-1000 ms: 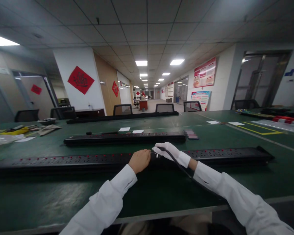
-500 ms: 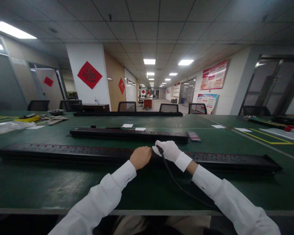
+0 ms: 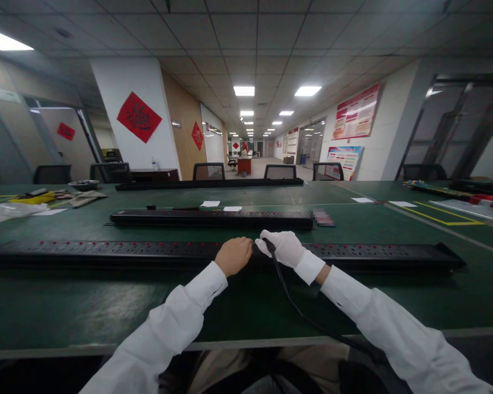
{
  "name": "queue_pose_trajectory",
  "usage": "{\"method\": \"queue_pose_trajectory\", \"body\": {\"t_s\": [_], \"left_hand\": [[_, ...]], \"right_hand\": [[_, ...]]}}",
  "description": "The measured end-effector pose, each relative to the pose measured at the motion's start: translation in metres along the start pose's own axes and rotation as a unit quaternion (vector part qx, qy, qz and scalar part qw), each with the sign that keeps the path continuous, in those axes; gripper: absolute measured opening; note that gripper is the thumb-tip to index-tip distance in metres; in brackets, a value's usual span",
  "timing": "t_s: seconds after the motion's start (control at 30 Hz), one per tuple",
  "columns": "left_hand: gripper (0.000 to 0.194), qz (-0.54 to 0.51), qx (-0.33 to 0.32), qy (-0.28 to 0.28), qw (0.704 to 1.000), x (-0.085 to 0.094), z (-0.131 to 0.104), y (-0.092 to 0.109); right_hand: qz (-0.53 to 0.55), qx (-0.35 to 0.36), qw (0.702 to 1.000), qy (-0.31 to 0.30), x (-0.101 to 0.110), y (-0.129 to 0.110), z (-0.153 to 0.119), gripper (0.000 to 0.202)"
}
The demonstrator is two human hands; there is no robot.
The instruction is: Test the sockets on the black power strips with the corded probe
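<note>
Across the green table lies a long black power strip (image 3: 148,250) with a row of red dots along its top face. My left hand (image 3: 233,256) is bare and closed, with its fingertips over the strip's middle; what they pinch, if anything, is hidden. Close beside it, my right hand (image 3: 282,248) in a white glove is wrapped round a black corded hand tool (image 3: 270,246). The tool's tip points left toward the left fingertips, and its exact kind is hidden by the glove. Its black cable (image 3: 290,298) hangs down past the table's front edge.
A shorter black power strip (image 3: 213,219) lies behind, with a pixelated card (image 3: 322,218) at its right end. Farther back is a long black bar (image 3: 209,184). At left are a bowl (image 3: 84,185) and a yellow item (image 3: 33,197); at right, red parts (image 3: 491,201).
The whole view has shifted slightly, with the table and strips now a little farther left and higher. Both hands keep nearly the same pose at the strip's middle.
</note>
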State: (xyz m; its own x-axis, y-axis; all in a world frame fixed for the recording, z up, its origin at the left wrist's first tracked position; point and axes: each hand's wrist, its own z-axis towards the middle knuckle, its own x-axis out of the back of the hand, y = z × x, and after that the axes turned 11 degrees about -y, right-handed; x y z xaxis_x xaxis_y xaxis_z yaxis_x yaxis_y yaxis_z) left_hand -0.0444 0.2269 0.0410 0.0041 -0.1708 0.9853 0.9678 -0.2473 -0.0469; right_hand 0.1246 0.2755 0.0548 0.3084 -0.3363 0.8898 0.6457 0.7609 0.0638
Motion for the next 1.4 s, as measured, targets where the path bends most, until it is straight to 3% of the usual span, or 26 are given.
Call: {"method": "queue_pose_trajectory", "body": {"t_s": [0.2,0.47,0.67,1.03,1.4], "left_hand": [[0.029,0.005,0.013,-0.011,1.0,0.001,0.0,0.002],[0.029,0.015,0.013,-0.005,1.0,-0.001,0.001,0.001],[0.03,0.007,0.013,-0.005,1.0,-0.002,0.001,0.001],[0.031,0.02,0.005,0.006,1.0,-0.002,0.001,0.002],[0.031,0.015,0.002,0.017,1.0,-0.005,0.001,-0.001]], "right_hand": [[-0.037,0.003,0.999,-0.017,0.003,-0.001,-0.001,0.037],[-0.01,0.091,0.993,-0.076,0.014,0.003,0.007,0.03],[-0.044,0.085,0.991,-0.091,0.019,-0.002,0.009,0.031],[0.025,0.075,0.991,-0.106,0.007,0.012,0.012,0.029],[-0.089,0.03,0.989,-0.112,0.013,-0.01,0.006,0.037]]}}
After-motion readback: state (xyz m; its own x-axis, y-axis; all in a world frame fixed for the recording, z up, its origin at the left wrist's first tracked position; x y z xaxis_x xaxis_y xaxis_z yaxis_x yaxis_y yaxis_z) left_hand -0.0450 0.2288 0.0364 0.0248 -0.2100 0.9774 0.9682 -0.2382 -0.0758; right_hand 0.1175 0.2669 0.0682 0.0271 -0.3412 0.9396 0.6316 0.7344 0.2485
